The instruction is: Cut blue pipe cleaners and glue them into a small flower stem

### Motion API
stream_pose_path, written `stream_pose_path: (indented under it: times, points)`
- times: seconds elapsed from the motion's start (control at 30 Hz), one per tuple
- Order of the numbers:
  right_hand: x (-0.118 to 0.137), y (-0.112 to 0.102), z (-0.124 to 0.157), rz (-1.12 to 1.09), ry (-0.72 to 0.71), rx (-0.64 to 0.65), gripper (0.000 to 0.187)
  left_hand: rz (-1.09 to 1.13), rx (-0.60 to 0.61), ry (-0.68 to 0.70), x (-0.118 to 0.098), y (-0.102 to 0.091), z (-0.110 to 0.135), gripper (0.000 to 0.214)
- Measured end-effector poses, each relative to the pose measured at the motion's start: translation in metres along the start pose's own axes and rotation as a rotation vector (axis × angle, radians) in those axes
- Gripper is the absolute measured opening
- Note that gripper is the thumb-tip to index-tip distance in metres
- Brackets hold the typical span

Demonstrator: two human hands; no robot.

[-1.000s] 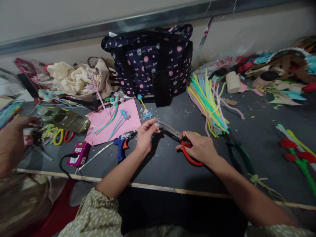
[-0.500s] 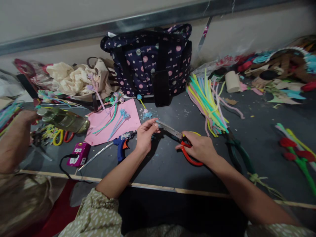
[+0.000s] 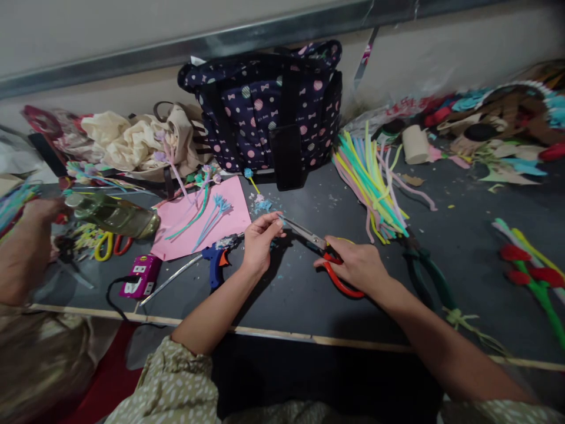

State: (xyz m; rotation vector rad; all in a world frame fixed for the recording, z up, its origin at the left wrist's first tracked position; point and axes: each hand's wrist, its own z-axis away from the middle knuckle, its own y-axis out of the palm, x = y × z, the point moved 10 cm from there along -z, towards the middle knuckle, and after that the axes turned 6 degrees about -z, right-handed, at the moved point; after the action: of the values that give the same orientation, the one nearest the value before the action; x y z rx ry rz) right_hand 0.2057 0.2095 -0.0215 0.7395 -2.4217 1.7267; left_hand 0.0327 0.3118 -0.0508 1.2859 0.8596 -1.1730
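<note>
My left hand [image 3: 259, 244] is closed in a pinch over the dark table, with a small blue fuzzy piece [image 3: 281, 221] at its fingertips, mostly hidden by them. My right hand [image 3: 356, 260] grips scissors [image 3: 309, 235] by their red and yellow handles. The blades point left, and their tips meet the blue piece at my left fingers. Blue fuzzy clippings [image 3: 263, 206] lie on the table just beyond. Left of my left hand are a blue glue gun [image 3: 215, 262] and a pink sheet [image 3: 236, 206] with blue pipe-cleaner flowers [image 3: 220, 206] on it.
A dark patterned bag [image 3: 247, 118] stands at the back with a phone [image 3: 286, 158] against it. Pipe cleaners [image 3: 375, 188] and green-handled pliers [image 3: 426, 271] lie to the right. At left are a bottle [image 3: 117, 215], a purple power socket [image 3: 143, 277] and another person's arm [image 3: 26, 253].
The scissors have turned slightly in my right hand, and less of the yellow handle shows. My left hand stays in place. The other person's hand at the left has shifted a little.
</note>
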Motion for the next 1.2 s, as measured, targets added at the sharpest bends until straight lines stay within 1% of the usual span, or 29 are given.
stream_pose_path:
  times: [0.13,0.3,0.37,0.5,0.63,0.73,0.87,1.2]
  points:
    - [-0.001,0.000,-0.001,0.013,0.008,0.008,0.040,0.001,-0.026,-0.018,0.003,-0.003,-0.001,0.028]
    - [-0.012,-0.006,-0.005,0.052,0.137,0.012,0.043,0.004,-0.008,-0.038,0.008,-0.003,-0.003,0.031]
    - [-0.013,-0.006,-0.005,0.045,0.160,0.028,0.045,0.005,0.001,-0.031,0.007,-0.003,-0.003,0.029]
    - [-0.011,-0.004,-0.004,0.028,0.129,0.032,0.045,0.037,-0.001,-0.018,0.006,-0.005,-0.004,0.026]
    - [-0.010,-0.001,-0.003,0.006,0.076,0.011,0.040,0.061,-0.022,-0.008,0.004,-0.008,-0.006,0.024]
    - [-0.008,0.000,-0.003,0.023,0.041,0.007,0.038,0.062,-0.021,-0.011,0.003,-0.008,-0.006,0.024]
    - [-0.005,-0.001,-0.003,0.055,0.008,-0.006,0.041,0.081,-0.020,-0.019,0.003,-0.007,-0.006,0.024]
    - [-0.004,-0.001,-0.003,0.076,0.013,-0.001,0.040,0.111,-0.022,-0.018,0.006,-0.010,-0.008,0.025]
